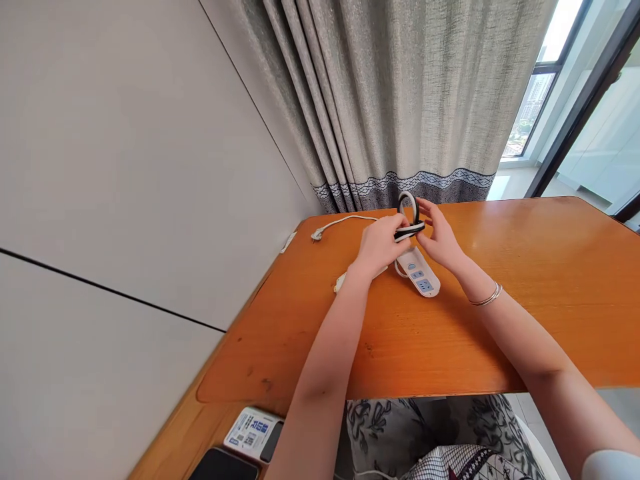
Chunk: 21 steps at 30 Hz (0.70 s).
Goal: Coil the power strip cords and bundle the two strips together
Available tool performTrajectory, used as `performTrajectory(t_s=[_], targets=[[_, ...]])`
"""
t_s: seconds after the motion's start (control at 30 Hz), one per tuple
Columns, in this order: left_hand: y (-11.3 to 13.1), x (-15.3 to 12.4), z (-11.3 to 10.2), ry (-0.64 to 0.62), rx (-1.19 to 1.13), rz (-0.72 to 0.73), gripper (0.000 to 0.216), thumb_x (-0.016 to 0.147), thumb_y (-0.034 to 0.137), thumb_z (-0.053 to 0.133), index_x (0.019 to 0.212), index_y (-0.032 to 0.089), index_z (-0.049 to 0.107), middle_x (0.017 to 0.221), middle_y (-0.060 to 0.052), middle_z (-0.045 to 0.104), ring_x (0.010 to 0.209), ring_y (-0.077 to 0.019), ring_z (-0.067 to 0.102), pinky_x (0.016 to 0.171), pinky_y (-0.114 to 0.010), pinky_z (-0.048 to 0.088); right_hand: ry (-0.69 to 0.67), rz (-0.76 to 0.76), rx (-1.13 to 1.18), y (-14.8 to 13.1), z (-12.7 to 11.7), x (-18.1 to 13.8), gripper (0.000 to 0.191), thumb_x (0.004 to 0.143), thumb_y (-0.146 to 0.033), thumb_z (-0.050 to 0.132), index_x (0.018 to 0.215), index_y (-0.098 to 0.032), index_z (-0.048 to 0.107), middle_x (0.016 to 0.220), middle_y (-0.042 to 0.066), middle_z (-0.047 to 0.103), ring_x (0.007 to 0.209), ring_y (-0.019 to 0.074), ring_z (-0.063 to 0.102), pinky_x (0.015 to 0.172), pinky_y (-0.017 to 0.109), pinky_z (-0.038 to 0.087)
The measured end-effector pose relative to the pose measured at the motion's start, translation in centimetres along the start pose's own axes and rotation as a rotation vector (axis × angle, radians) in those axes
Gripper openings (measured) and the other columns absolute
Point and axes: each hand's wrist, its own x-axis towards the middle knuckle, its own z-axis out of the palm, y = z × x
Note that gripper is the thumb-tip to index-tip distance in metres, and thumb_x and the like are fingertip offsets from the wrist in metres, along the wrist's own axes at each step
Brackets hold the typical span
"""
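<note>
A bundle of black and white power cables (411,231) is looped above the table. My left hand (383,241) is closed around the left part of this bundle. On its other side, my right hand (441,239) curves its fingers and thumb about the upright loop, fingertips against the cable. Just below the hands lies a white power strip (420,272) with blue-grey sockets, its upper end near my left fingers. A second white piece (340,283) sticks out from beneath my left hand and is mostly hidden. A white plug (317,235) rests at the far left on its cord.
The orange wooden table (530,267) meets a pale wall panel (125,167) at left. A grey curtain (415,87) hangs behind it. At lower left are a labelled box (253,430) and a black phone-like object (223,465). A small white item (289,242) sits by the wall.
</note>
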Motion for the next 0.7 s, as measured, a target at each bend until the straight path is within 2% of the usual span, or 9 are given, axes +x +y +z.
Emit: performTrajectory(t_s=[0.07,0.1,0.17,0.23,0.3,0.4,0.47,0.57,0.7], targets=[[0.4,-0.4,0.1,0.076,0.067,0.052,0.014,0.078,0.017,0.061,0.092,0.021,0.064,0.109,-0.007,0.071,0.106,-0.0245,0.064,0.092,-0.036,0.050,-0.031,-0.012,-0.003,0.2,-0.2,0.1,0.060,0.084,-0.019,0.052,0.143,-0.021,0.044,0.142,0.014,0.056,0.127,0.0263,0.056,0.102,0.044,0.049],[0.4,-0.6,0.1,0.123,0.091,0.080,0.019,0.079,0.016,0.062,0.096,0.021,0.065,0.125,-0.010,0.067,0.120,-0.0268,0.060,0.100,-0.039,0.048,-0.045,-0.019,-0.024,0.2,-0.3,0.0,0.057,0.084,-0.018,0.051,0.140,-0.020,0.046,0.137,0.014,0.060,0.122,0.0259,0.059,0.100,0.043,0.050],[0.2,-0.9,-0.1,0.190,0.123,0.135,0.034,0.079,0.015,0.063,0.113,0.021,0.064,0.154,-0.011,0.047,0.144,-0.0308,0.042,0.115,-0.046,0.039,-0.070,-0.035,-0.106,0.0,-0.4,-0.2,0.050,0.083,-0.016,0.050,0.133,-0.019,0.053,0.124,0.012,0.066,0.111,0.0263,0.061,0.097,0.044,0.050],[-0.1,-0.9,-0.1,0.181,0.138,0.177,0.053,0.081,0.016,0.063,0.133,0.023,0.055,0.166,-0.011,0.029,0.155,-0.0324,0.025,0.122,-0.052,0.030,-0.105,-0.059,-0.182,-0.3,-0.6,-0.3,0.043,0.081,-0.014,0.050,0.123,-0.019,0.058,0.110,0.011,0.069,0.102,0.0269,0.060,0.095,0.045,0.048],[-0.4,-0.8,-0.1,0.120,0.142,0.212,0.064,0.083,0.016,0.061,0.145,0.024,0.046,0.169,-0.011,0.023,0.157,-0.0318,0.020,0.123,-0.055,0.028,-0.177,-0.092,-0.218,-0.7,-0.8,-0.1,0.032,0.079,-0.014,0.048,0.109,-0.018,0.061,0.098,0.010,0.067,0.093,0.0264,0.057,0.092,0.044,0.046],[-0.8,-0.7,0.2,0.033,0.139,0.267,0.064,0.085,0.014,0.059,0.147,0.024,0.047,0.167,-0.010,0.031,0.156,-0.0287,0.025,0.125,-0.052,0.029,-0.306,-0.142,-0.261,-1.0,-1.1,0.2,0.013,0.078,-0.013,0.046,0.086,-0.020,0.055,0.085,0.008,0.061,0.086,0.0252,0.053,0.087,0.041,0.045],[-1.1,-0.8,0.4,0.017,0.134,0.277,0.059,0.086,0.014,0.059,0.144,0.022,0.052,0.162,-0.010,0.041,0.153,-0.0267,0.032,0.125,-0.048,0.031,-0.358,-0.166,-0.299,-1.2,-1.3,0.3,0.010,0.077,-0.013,0.047,0.080,-0.022,0.050,0.082,0.007,0.058,0.084,0.0245,0.051,0.086,0.040,0.044],[-1.6,-0.9,0.4,0.036,0.134,0.233,0.055,0.087,0.016,0.062,0.141,0.022,0.057,0.153,-0.009,0.053,0.147,-0.0272,0.043,0.123,-0.046,0.035,-0.394,-0.177,-0.339,-1.4,-1.7,0.3,0.012,0.080,-0.013,0.048,0.085,-0.020,0.055,0.085,0.008,0.059,0.086,0.0244,0.052,0.087,0.039,0.044],[-2.3,-0.9,0.2,0.074,0.133,0.189,0.050,0.086,0.018,0.068,0.135,0.021,0.064,0.142,-0.011,0.063,0.133,-0.0277,0.058,0.117,-0.046,0.043,-0.401,-0.147,-0.315,-1.2,-2.7,0.3,0.021,0.087,-0.020,0.053,0.103,-0.017,0.066,0.097,0.010,0.063,0.093,0.0240,0.058,0.088,0.038,0.047]])
